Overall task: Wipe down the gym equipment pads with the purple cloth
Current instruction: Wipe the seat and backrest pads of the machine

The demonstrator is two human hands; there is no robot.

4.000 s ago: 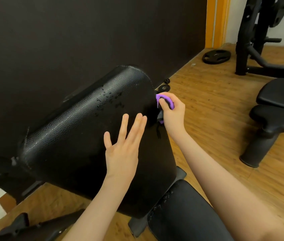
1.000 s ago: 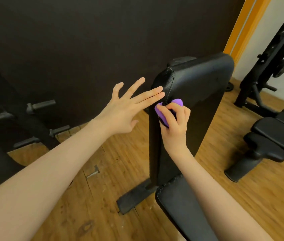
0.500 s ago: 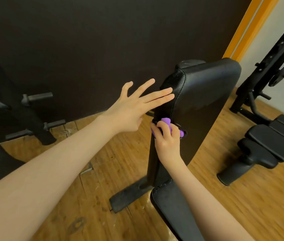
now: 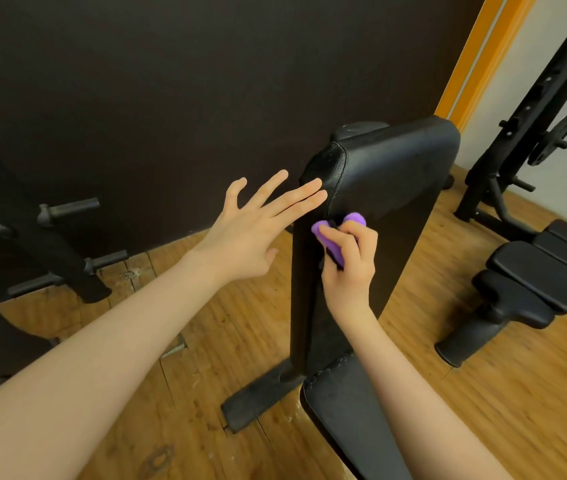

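Observation:
The black back pad (image 4: 389, 188) of a bench stands almost upright in the middle of the view, above its black seat pad (image 4: 341, 420). My right hand (image 4: 348, 268) grips the bunched purple cloth (image 4: 330, 242) and holds it against the pad's left edge, about a third of the way down. My left hand (image 4: 254, 230) is stretched out with straight fingers, whose tips touch the pad's upper left side.
A dark wall stands close behind the pad. A black rack with pegs (image 4: 67, 209) stands at the left. A second bench (image 4: 531, 282) and a black frame with a weight plate (image 4: 552, 133) stand at the right, on a wooden floor (image 4: 483, 410).
Over four seconds the view has swung from the pad's face round to its left edge. In the last second my right hand slid the cloth a little down that edge; my left hand stayed put.

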